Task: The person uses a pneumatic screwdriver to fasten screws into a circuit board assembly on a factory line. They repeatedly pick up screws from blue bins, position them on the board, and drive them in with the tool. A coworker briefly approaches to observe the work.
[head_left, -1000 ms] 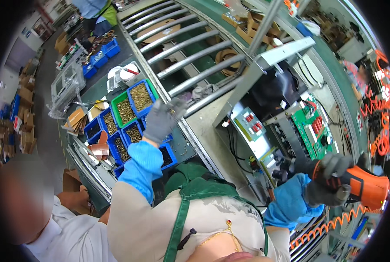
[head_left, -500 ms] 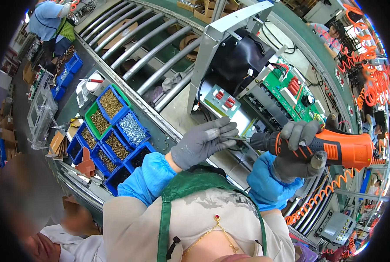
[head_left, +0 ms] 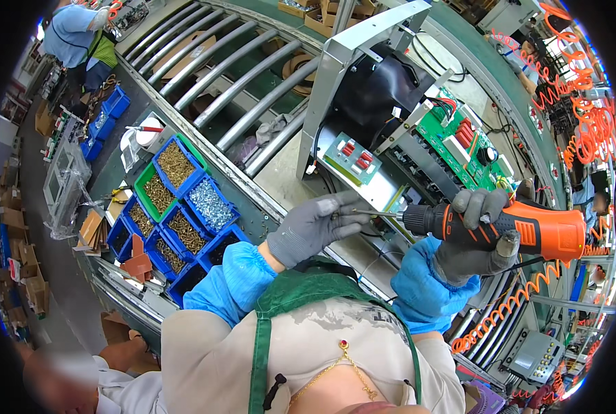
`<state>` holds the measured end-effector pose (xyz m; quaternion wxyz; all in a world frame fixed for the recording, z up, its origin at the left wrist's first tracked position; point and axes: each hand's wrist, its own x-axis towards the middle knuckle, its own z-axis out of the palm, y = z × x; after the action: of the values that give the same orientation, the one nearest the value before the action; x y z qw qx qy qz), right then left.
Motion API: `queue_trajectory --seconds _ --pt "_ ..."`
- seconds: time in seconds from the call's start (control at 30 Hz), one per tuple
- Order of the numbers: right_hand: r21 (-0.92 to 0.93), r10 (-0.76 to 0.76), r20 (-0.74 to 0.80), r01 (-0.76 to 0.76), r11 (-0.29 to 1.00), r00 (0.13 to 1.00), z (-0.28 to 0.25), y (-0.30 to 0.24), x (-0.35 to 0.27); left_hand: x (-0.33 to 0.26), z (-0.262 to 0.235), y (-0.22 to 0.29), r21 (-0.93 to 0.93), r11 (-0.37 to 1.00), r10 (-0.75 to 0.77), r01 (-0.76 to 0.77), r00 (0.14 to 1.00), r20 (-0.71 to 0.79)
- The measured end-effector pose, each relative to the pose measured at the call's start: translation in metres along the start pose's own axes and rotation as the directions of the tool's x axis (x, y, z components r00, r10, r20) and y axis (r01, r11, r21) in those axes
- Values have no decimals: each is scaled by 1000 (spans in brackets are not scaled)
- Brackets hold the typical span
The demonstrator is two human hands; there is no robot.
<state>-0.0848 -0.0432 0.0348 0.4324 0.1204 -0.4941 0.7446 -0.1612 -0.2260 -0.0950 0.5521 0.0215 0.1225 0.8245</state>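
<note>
My right hand [head_left: 484, 234], in a grey glove, grips an orange and black cordless screwdriver [head_left: 542, 231] held level, its thin bit [head_left: 380, 213] pointing left. Around the bit's tip, the gloved fingers of my left hand [head_left: 315, 228] come together in a loose pinch; whatever small thing they hold there is too small to make out. Just beyond both hands stands a grey metal housing [head_left: 321, 103], tilted open. Inside it sit a small board with red parts [head_left: 349, 159], a larger green circuit board [head_left: 470, 148] and a black cover [head_left: 377, 90].
Blue and green bins [head_left: 177, 165] of brass-coloured and silver screws stand at my left. A roller conveyor [head_left: 232, 76] runs behind them. Orange coiled hoses [head_left: 487, 321] hang at the right, above a grey control box [head_left: 537, 357]. Other people are nearby, one at the lower left [head_left: 125, 386].
My left hand's fingers have drawn from a spread pose to closer around the bit's tip. The screwdriver has shifted slightly right, still in my right hand. The person at the lower left has moved lower.
</note>
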Motion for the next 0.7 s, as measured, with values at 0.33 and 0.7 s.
queue_trajectory --seconds 0.33,0.7 --pt "11 -4 -33 4 1000 999 -3 3 1 8 6 -12 150 987 -30 54 987 -156" --pt "-35 -19 -98 16 999 995 -5 5 5 17 4 -18 371 928 108 -27 974 -200"
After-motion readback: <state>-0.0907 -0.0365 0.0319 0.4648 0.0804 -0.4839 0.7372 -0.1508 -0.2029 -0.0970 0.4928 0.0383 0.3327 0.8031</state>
